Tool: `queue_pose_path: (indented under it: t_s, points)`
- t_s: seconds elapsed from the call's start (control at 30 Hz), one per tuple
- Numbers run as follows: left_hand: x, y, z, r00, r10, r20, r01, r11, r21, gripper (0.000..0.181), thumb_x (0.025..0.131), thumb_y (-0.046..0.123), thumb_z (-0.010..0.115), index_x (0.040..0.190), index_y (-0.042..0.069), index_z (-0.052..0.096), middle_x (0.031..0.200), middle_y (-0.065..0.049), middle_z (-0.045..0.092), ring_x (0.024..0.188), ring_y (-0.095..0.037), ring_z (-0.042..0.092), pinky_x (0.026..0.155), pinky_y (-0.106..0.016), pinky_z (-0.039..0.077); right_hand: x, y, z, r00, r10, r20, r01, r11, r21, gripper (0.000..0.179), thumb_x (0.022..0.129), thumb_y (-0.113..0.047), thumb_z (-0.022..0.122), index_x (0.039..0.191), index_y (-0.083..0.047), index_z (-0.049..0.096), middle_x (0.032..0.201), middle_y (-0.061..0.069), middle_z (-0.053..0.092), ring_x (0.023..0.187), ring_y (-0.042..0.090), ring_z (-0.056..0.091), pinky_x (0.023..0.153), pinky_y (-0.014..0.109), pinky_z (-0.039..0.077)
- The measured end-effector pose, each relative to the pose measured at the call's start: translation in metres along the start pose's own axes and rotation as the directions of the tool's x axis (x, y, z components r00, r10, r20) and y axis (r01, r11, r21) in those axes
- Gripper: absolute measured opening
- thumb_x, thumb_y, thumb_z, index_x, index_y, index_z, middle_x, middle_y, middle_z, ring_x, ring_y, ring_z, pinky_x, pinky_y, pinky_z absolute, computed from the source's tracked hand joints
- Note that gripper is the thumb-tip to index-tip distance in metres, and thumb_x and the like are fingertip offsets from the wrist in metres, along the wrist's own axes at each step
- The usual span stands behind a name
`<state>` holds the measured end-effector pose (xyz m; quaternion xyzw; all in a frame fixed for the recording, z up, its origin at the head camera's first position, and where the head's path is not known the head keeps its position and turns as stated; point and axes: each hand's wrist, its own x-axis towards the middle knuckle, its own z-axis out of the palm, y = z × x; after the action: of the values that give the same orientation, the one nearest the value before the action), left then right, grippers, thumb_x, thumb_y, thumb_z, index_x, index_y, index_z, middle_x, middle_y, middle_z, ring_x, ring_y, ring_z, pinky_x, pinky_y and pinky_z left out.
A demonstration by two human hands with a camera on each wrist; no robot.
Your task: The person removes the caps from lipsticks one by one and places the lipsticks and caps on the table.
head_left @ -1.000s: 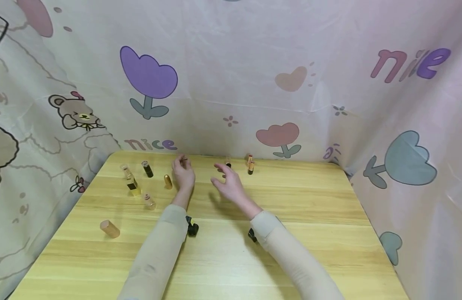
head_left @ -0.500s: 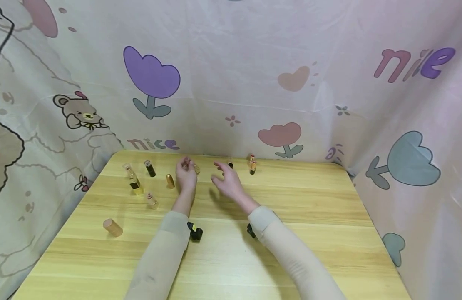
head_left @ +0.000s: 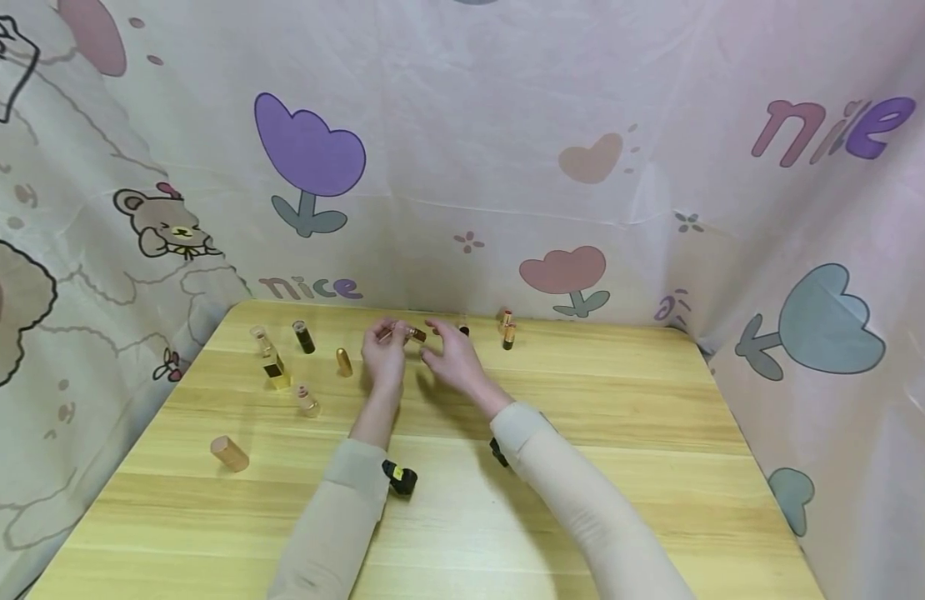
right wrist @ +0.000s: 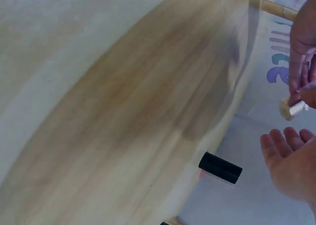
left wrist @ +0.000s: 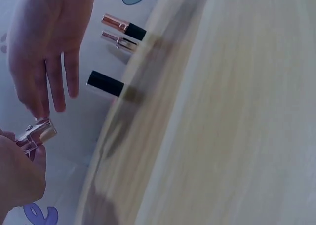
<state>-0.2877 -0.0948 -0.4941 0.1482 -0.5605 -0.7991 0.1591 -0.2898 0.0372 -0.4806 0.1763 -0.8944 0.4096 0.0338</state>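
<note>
My left hand (head_left: 385,354) pinches a small shiny lipstick tube (head_left: 415,334) near the table's back edge. In the left wrist view the lipstick looks clear and rose-gold, with its end pointing toward the other hand. My right hand (head_left: 457,362) is just right of it, fingers extended and holding nothing. Those fingertips (left wrist: 37,109) come very close to the tube; whether they touch it is unclear there, but the right wrist view shows a gap. Behind the right hand stands a dark-based lipstick (head_left: 464,331), partly hidden. A gold bullet-shaped lipstick (head_left: 344,362) stands left of the left hand.
On the left of the wooden table (head_left: 620,467) stand a black tube (head_left: 303,337), a gold tube (head_left: 276,369), a clear pinkish tube (head_left: 307,401), another clear tube (head_left: 262,340) and a rose-gold cylinder (head_left: 230,452). A black-based lipstick (head_left: 509,337) stands back right. A printed curtain hangs behind.
My left hand has moved right with the lipstick, which has come into clearer view and nearer my right hand. The right hand has hardly moved. The head view has shifted slightly.
</note>
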Motion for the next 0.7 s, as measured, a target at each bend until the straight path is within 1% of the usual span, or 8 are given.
queue_pose_path:
  t_s: [0.13, 0.27, 0.33, 0.5, 0.7]
  points:
    - [-0.004, 0.002, 0.004, 1.0, 0.013, 0.0, -0.013, 1.0, -0.021, 0.043, 0.101, 0.008, 0.07, 0.137, -0.006, 0.051, 0.127, -0.014, 0.061, 0.11, -0.019, 0.064, 0.105, -0.03, 0.059, 0.005, -0.002, 0.001, 1.0, -0.01, -0.005, 0.01, 1.0, -0.025, 0.06, 0.098, -0.014, 0.072, 0.153, -0.003, 0.05, 0.155, 0.016, 0.055, 0.137, 0.033, 0.058, 0.119, 0.047, 0.049]
    - [-0.007, 0.005, 0.007, 1.0, 0.025, -0.002, -0.025, 1.0, -0.013, 0.042, 0.1, 0.009, 0.072, 0.135, -0.005, 0.053, 0.126, -0.015, 0.063, 0.112, -0.022, 0.064, 0.104, -0.03, 0.06, 0.007, -0.004, 0.002, 0.999, -0.035, -0.023, 0.034, 0.999, -0.039, 0.058, 0.098, -0.015, 0.073, 0.15, -0.001, 0.053, 0.151, 0.018, 0.059, 0.135, 0.034, 0.059, 0.119, 0.046, 0.049]
    - [-0.009, 0.007, 0.009, 0.999, 0.032, -0.001, -0.032, 0.999, -0.014, 0.042, 0.1, 0.008, 0.072, 0.134, -0.006, 0.054, 0.126, -0.016, 0.063, 0.115, -0.025, 0.064, 0.103, -0.029, 0.06, 0.007, -0.005, 0.002, 0.998, -0.048, -0.035, 0.046, 0.998, -0.045, 0.054, 0.098, -0.014, 0.073, 0.147, -0.001, 0.055, 0.146, 0.018, 0.062, 0.131, 0.034, 0.062, 0.116, 0.045, 0.052]
    - [-0.009, 0.008, 0.012, 0.999, 0.048, 0.001, -0.048, 0.999, -0.019, 0.041, 0.099, 0.007, 0.073, 0.134, -0.008, 0.055, 0.125, -0.018, 0.063, 0.118, -0.029, 0.064, 0.099, -0.025, 0.061, 0.008, -0.005, 0.002, 0.995, -0.065, -0.071, 0.063, 0.998, -0.03, 0.044, 0.098, -0.009, 0.073, 0.139, 0.001, 0.061, 0.131, 0.017, 0.068, 0.116, 0.03, 0.068, 0.103, 0.039, 0.06]
    - [-0.008, 0.009, 0.013, 0.998, 0.057, 0.01, -0.056, 0.998, -0.037, 0.038, 0.1, 0.004, 0.072, 0.13, -0.009, 0.055, 0.122, -0.018, 0.063, 0.115, -0.029, 0.065, 0.095, -0.023, 0.062, 0.009, -0.004, 0.002, 0.992, -0.074, -0.101, 0.073, 0.997, -0.013, 0.036, 0.099, -0.006, 0.072, 0.134, 0.002, 0.065, 0.124, 0.017, 0.069, 0.11, 0.028, 0.071, 0.098, 0.033, 0.062]
